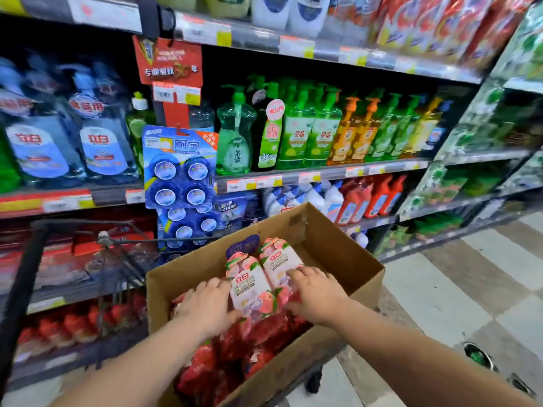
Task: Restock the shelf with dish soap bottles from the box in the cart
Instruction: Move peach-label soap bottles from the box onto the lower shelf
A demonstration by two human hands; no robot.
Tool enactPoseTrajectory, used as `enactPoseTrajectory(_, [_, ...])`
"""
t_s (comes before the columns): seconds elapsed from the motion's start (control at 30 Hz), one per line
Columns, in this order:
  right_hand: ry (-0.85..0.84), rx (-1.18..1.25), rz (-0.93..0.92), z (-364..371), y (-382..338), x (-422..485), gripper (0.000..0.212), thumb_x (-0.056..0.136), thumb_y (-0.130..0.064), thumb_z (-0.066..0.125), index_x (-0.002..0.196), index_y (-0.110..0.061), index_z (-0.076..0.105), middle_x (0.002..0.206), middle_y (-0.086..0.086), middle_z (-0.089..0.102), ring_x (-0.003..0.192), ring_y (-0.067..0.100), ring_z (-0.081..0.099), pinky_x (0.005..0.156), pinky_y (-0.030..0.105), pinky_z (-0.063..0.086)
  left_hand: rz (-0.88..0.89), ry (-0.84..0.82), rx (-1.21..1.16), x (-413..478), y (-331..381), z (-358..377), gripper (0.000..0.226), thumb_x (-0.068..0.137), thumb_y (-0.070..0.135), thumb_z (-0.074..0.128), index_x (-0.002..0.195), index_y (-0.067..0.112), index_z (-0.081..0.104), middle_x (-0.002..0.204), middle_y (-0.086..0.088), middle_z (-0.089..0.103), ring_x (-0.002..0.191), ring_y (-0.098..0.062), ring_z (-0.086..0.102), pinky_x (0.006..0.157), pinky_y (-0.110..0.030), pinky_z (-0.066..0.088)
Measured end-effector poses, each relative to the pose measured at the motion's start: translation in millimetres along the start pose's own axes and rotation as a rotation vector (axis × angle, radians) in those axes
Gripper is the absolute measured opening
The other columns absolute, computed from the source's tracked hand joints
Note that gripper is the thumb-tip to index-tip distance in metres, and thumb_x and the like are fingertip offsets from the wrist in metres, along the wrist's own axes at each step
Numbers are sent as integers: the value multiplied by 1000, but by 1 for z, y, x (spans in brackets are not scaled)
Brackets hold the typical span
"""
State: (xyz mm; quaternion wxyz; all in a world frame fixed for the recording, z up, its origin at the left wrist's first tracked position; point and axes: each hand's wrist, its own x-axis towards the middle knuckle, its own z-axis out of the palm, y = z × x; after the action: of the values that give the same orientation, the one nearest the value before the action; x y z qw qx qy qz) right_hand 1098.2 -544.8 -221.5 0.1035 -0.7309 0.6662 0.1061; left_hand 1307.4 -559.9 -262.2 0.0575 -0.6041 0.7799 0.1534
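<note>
Left hand and right hand reach forward, fingers gripping

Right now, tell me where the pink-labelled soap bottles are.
Head view, low centre: the pink-labelled soap bottles lie in the cardboard box atop red packs, between the left hand and right hand.

The box sat in the cart before me, its far corner toward the shelf. Inside it, two dish soap bottles lay side by side atop other packs, my left grip clasping the pair's left flank and my right grip its right. Behind the box, pump bottles stood in a row on the shelf; hanging packs dangled to their left. The floor ran to the cart's right.
</note>
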Motion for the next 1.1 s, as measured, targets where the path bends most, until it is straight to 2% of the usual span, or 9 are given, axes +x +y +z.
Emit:
enactPoseTrajectory(0.2, [-67,61,-31,8,55,34,67,88,-53,50,144,-23,32,148,5,37,137,27,34,110,45,32,-106,-52,-44,14,46,14,63,86,59,48,136,22,38,136,-3,43,127,-26,42,102,-40,36])
enactPoseTrajectory(0.33, [-96,41,-68,13,71,52,67,87,-53,52,145,-24,30,148,4,36,138,27,34,110,45,33,-120,-68,-115,33,66,13,64,86,56,49,138,19,37,139,-6,42,129,-28,40,104,-39,38])
enactPoseTrajectory(0.5, [-125,81,-59,16,86,78,71,86,-56,53,144,-23,32,149,3,35,139,27,33,111,46,32,-108,-90,-177,70,82,13,61,85,57,50,133,20,42,136,-5,44,126,-26,43,99,-38,40])
enactPoseTrajectory(0.67, [-161,117,-12,18,98,112,62,89,-50,50,143,-23,34,146,5,39,135,28,37,109,45,35,-107,-122,-254,109,80,12,61,87,53,53,135,17,40,137,-7,43,126,-27,43,95,-35,41])
enactPoseTrajectory(0.87, [-256,334,90,34,99,157,64,86,-47,58,138,-17,38,138,12,44,128,32,45,107,41,38,-143,-147,-357,152,68,21,61,87,51,54,134,14,43,137,-9,45,126,-26,44,102,-34,37])
enactPoseTrajectory(0.97, [-299,472,140,46,96,175,66,85,-45,61,137,-11,39,140,15,45,131,29,44,107,37,38,-196,-178,-430,160,68,28,66,87,51,56,140,14,38,141,-9,41,128,-25,43,101,-32,37])
enactPoseTrajectory(1.1, [-331,662,223,58,95,204,66,78,-44,72,127,-7,48,132,13,57,121,26,55,102,38,45,-255,-193,-453,173,67,33,61,86,49,57,136,17,42,138,-8,43,125,-24,46,95,-32,40])
